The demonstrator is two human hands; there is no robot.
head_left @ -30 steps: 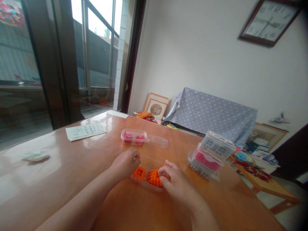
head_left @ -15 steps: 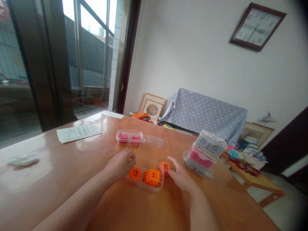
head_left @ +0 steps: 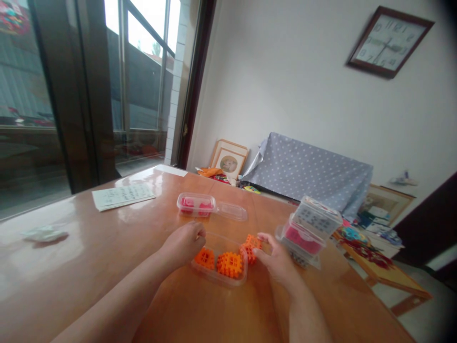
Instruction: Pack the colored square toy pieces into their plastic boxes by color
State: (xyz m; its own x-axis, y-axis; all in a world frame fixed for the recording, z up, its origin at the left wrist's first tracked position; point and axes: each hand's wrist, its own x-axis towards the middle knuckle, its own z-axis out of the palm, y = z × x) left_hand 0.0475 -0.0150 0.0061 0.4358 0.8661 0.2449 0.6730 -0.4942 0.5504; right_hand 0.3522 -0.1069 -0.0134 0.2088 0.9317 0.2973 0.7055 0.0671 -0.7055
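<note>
While boxes (head_left: 306, 237) flank the right hand (head_left: 276, 259), open tub (head_left: 195, 211) beyond, papers (head_left: 123, 196) leftward

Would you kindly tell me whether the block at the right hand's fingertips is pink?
No, the block at the right hand is orange, outside the clear container.

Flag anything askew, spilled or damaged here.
The top clear box, to the right of the right hand, looks askew: it sits offset over the pink-filled box beneath, edges not lined up. I see nothing spilled or broken.
</note>
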